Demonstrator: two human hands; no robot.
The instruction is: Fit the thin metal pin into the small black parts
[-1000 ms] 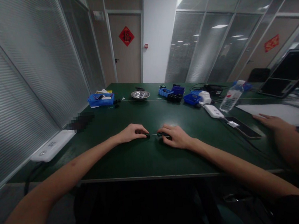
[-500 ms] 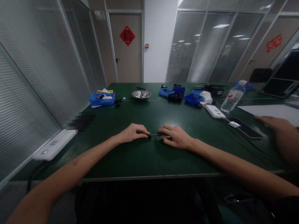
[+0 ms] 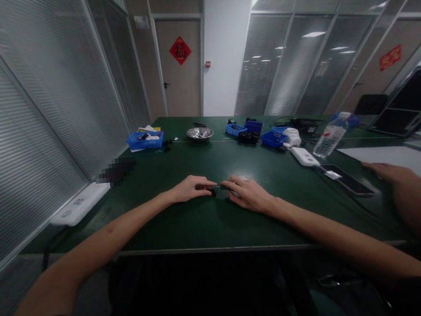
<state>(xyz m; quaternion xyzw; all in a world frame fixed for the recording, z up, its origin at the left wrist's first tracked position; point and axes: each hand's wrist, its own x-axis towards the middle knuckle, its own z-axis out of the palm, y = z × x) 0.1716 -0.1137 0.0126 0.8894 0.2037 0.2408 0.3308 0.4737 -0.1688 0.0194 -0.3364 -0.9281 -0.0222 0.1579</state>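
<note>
BLK PART point(image 3: 214, 192) + THIN-SHAFT TOOL point(image 3: 224, 187), GREEN WORKTOP point(image 3: 187, 229)
L hand point(image 3: 190, 188): fingers part-curled, thumb at blk part, mid, in from front edge; can't tell if gripped. R hand point(image 3: 249, 193): fingers closed on tool, shaft twd L. Metal bowl point(image 3: 196, 140): twd far edge.

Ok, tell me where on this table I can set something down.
Between the left hand, right hand and bowl the table is bare; likewise between the forearms, down to the near edge. A patch lies between the right hand and phone. Crowded: the right side, with blue bins, bottle, phone and another person's hand.
</note>
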